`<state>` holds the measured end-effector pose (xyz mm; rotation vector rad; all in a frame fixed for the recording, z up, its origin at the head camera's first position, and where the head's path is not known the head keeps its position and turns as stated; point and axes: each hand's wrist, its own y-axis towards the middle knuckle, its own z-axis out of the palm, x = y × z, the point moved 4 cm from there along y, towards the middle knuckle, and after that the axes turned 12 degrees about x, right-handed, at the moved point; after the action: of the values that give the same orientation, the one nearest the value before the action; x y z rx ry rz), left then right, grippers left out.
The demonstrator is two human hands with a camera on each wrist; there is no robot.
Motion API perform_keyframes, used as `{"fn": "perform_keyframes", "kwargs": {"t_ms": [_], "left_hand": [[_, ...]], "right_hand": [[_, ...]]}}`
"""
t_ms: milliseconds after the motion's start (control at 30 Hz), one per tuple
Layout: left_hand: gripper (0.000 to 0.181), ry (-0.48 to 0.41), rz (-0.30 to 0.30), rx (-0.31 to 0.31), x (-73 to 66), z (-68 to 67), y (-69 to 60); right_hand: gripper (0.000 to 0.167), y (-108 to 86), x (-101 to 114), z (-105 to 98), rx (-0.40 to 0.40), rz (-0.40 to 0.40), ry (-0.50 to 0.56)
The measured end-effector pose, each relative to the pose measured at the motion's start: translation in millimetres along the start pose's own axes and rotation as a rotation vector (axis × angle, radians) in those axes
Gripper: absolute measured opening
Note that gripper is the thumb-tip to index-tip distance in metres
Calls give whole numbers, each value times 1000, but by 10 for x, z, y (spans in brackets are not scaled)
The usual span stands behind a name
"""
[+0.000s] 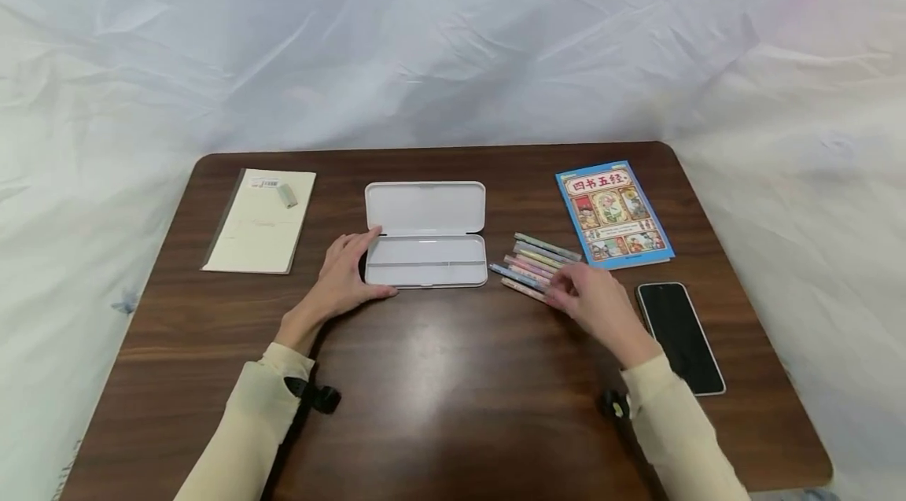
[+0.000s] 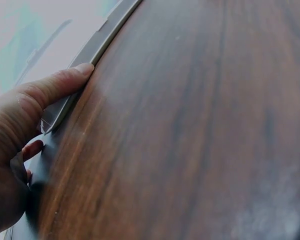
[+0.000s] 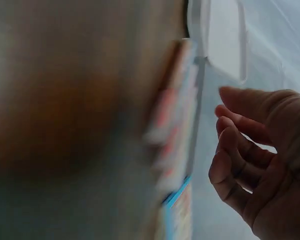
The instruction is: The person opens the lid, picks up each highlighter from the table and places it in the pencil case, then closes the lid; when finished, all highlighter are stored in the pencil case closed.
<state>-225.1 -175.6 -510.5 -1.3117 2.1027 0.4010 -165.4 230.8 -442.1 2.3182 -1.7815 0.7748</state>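
Note:
A white pencil case (image 1: 426, 274) lies with its lid raised back, its tray showing a lengthwise divider and no contents. My left hand (image 1: 345, 271) holds its left end, thumb on the front edge and a finger near the hinge. In the left wrist view the thumb (image 2: 65, 82) presses that edge. To the right of the case, several pastel pens (image 1: 527, 269) lie side by side. Over their right ends hovers my right hand (image 1: 591, 300). The right wrist view shows this hand (image 3: 260, 155) with loosely bent fingers and nothing between them, apart from the blurred pens (image 3: 175, 110).
On the left lies a cream notebook (image 1: 258, 230) with a small eraser (image 1: 286, 196) on it. A blue-bordered book (image 1: 614, 214) is behind the pens to the right. A phone (image 1: 681, 336) lies beside my right forearm on the brown table (image 1: 425, 391). White sheeting (image 1: 425, 45) hangs behind.

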Motion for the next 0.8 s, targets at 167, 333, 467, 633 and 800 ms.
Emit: {"fn": "perform_keyframes", "kwargs": {"t_ms": [167,333,467,633,800], "left_hand": [[117,1,-6,-7,20,-31,-21],[117,3,6,-4,6,4,-1],[116,9,6,-3,18,18,-10],[116,0,3,-11,16,18,-15],[116,-10,-1,-15,21,-7,-18]], "right_hand": [[21,-260,-133,196,-14,34,-69],[19,-307,-216,300,-58,26,-85],[14,-257,-209,318,-84,-11,-98],[15,-240,-156,268,-121,-94,-93],[14,-131,-38,178,-148,-167,-83]]}}
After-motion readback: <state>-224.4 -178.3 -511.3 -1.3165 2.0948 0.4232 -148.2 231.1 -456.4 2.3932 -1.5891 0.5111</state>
